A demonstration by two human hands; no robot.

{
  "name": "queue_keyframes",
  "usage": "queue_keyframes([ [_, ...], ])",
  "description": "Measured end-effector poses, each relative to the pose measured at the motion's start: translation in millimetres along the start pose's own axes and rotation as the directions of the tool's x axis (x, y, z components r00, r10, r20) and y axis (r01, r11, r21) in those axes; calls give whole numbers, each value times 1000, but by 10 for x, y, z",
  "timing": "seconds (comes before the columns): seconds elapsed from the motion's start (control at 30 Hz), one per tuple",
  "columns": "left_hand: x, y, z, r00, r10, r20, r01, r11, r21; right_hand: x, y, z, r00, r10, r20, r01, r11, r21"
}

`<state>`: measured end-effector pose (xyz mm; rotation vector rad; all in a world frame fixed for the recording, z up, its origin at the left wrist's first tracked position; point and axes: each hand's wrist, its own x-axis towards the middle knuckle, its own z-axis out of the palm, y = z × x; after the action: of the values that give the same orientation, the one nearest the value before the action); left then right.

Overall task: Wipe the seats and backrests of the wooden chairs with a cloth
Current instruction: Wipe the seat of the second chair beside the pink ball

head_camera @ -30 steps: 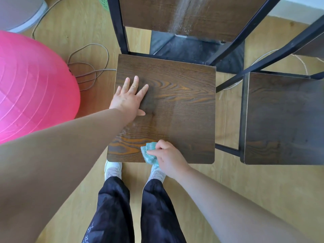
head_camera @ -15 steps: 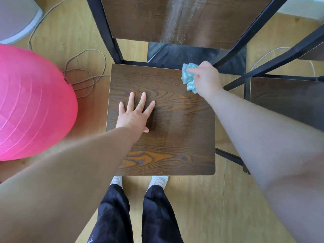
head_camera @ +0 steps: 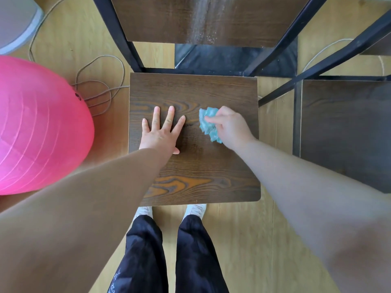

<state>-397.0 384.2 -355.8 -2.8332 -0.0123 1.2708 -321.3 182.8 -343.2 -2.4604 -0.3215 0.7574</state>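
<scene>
Right grip pinches the bunched cloth against the middle of the seat; my left grip lies flat, fingers spread, bracing it. Seat-wiping is under way, I judge; the streaked backrest wants strokes next.

A pale wood floor carries a wooden chair, a second chair, a pink ball, a looped cord and, seemingly, a dark mat.

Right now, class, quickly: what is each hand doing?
Left hand: open, fingers spread flat on the dark brown wooden chair seat.
Right hand: closed, gripping the crumpled turquoise cloth on the seat.
</scene>
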Motion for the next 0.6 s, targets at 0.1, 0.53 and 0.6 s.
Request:
queue_keyframes([
  [0.1, -5, 0, -4, 1000, 2, -4, -2, 1000, 0, -369, 45, 274, 987, -123, 101, 135, 984, -118],
  [0.53, -41, -6, -7, 1000, -3, -18, 3, 1000, 16, -1717, 76, 1202, 936, -271, 225, 299, 950, -96],
  [0.6, -49, -7, 0, 1000, 3, -26, -3, 1000, 25, -1682, 69, 1121, 949, -244, 200, 263, 961, -79],
])
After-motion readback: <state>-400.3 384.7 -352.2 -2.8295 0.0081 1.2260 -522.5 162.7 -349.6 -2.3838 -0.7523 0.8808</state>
